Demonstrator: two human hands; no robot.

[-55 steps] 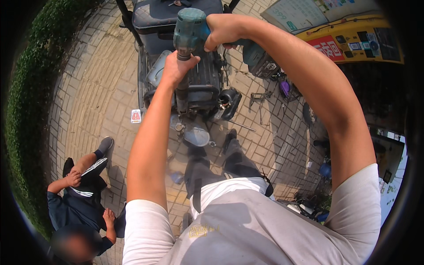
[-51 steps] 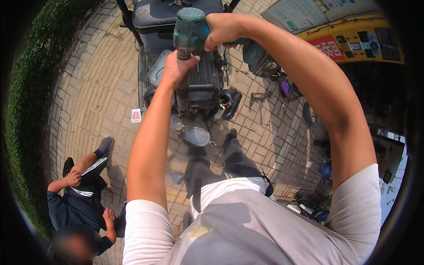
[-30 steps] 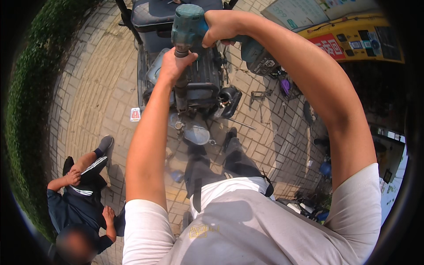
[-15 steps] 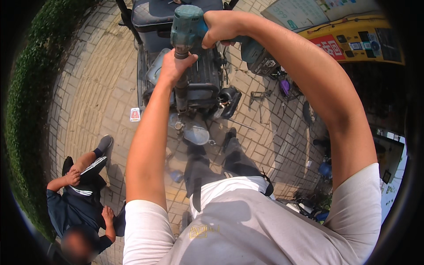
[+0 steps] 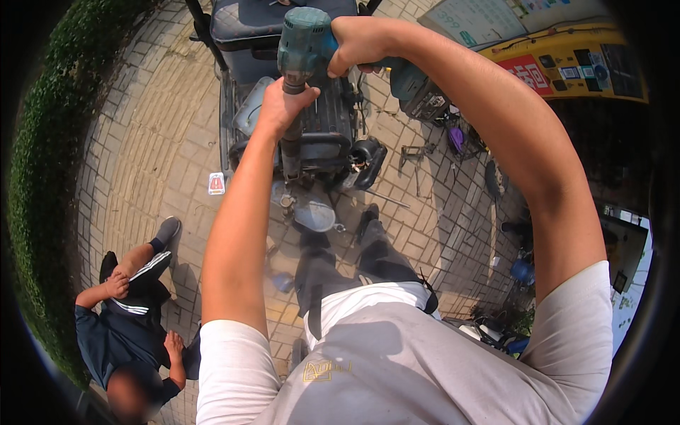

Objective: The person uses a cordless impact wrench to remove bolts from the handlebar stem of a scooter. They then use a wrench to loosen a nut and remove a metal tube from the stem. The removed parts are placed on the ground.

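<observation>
Two-handed, held a teal power tool (image 5: 303, 42) nose down over the front of a small dark vehicle (image 5: 331, 117), with its handle gripped in the right hand (image 5: 352, 44) and its dark collar (image 5: 292, 84) wrapped by the left hand (image 5: 278, 111). Saw a dark tubular part (image 5: 291, 152) under the left hand, but could not tell where it ended. Caught sight of a battery block (image 5: 423, 98) under the right forearm. Beside the left hand, made out a pale, shallow, tray-like piece (image 5: 249, 115) on the vehicle's floor, yet could not tell its contents. Right of the vehicle's front, saw a black rounded housing (image 5: 372, 152), open, with pale bits inside too small to name. Near the feet, found a grey oval plate (image 5: 316, 214) flat on the brick paving (image 5: 414, 237). Farther right, noticed metal pieces (image 5: 416, 151), a purple object (image 5: 456, 140), and a rounded blue thing (image 5: 523, 271), without enough detail to call it a container. Well apart on the left, saw a red-and-white card (image 5: 216, 183), a seated person (image 5: 127, 336) in dark clothes, and a hedge (image 5: 42, 177).
</observation>
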